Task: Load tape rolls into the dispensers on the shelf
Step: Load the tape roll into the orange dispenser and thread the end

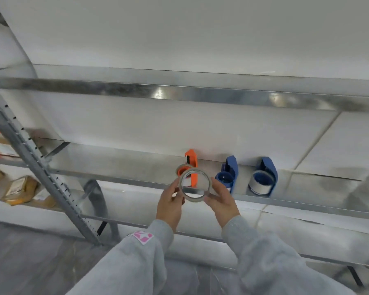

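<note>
— Head view: where is the tape roll?
— The tape roll (195, 184) is held up just in front of the near edge of the metal shelf (126, 165), between both hands. The left hand (170, 204) pinches its left rim and the right hand (221, 201) grips its right rim.
— Which way does it face?
— Its hole faces the camera, so its axis runs near to far. Part of the orange dispenser (191, 160) shows through the ring.
— And beside that?
— To the right stand the middle blue dispenser (231, 167) and the right blue dispenser (268, 167), hubs near, upper ends toward the far wall. The right one carries a white roll (260, 187). Brown packages (19, 189) lie lower left.
</note>
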